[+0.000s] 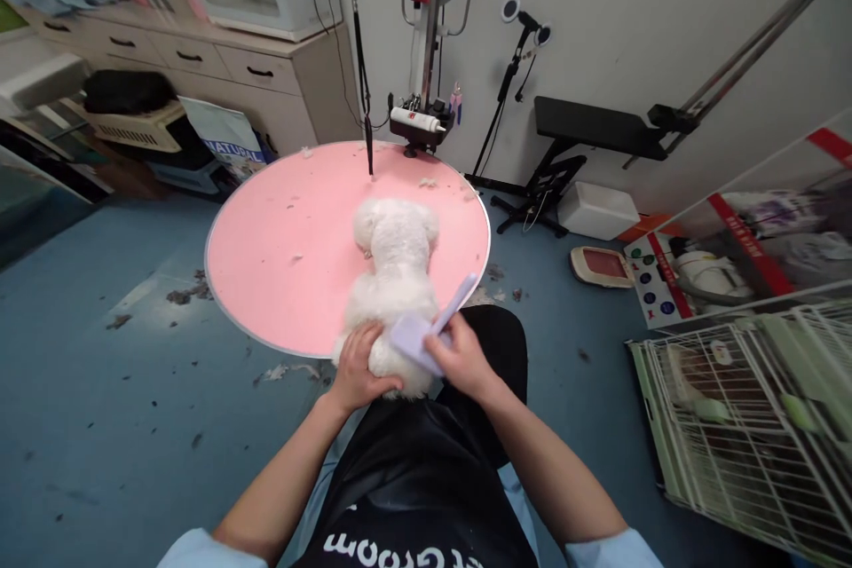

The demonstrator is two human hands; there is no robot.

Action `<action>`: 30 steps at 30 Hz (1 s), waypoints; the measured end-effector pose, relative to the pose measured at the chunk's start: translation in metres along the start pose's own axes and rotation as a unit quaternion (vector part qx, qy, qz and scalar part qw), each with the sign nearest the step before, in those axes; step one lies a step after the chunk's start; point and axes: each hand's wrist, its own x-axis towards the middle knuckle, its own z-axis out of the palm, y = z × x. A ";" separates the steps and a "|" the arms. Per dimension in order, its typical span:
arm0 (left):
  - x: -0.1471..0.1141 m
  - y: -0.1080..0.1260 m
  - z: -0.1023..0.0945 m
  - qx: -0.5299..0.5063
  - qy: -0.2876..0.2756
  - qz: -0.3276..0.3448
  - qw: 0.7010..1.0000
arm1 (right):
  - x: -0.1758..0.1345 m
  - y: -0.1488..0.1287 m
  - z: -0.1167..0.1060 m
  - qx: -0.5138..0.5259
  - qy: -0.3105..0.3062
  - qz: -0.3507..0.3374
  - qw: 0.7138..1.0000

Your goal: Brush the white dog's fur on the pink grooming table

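A fluffy white dog [399,275] is on the round pink grooming table [280,284], facing away from me, its rear at the near edge. My left hand [361,368] is closed around the dog's hindquarters on the left side, with the fingers curved over the fur and the thumb across its rear. In my right hand [462,359] is a lilac slicker brush [413,337], its handle pointing up and to the right. The brush head is against the right side of the dog's rump; its bristles are hidden.
A black grooming loop [365,89] hangs over the table's far side. Behind it, a metal post carries a holder with a white bottle [417,120]. A wire cage [738,408] stands at right. Hair clumps [190,291] lie on the blue floor.
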 end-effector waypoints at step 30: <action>-0.004 0.027 -0.019 0.021 -0.009 0.076 0.997 | 0.008 -0.008 -0.004 -0.008 0.187 -0.007 0.982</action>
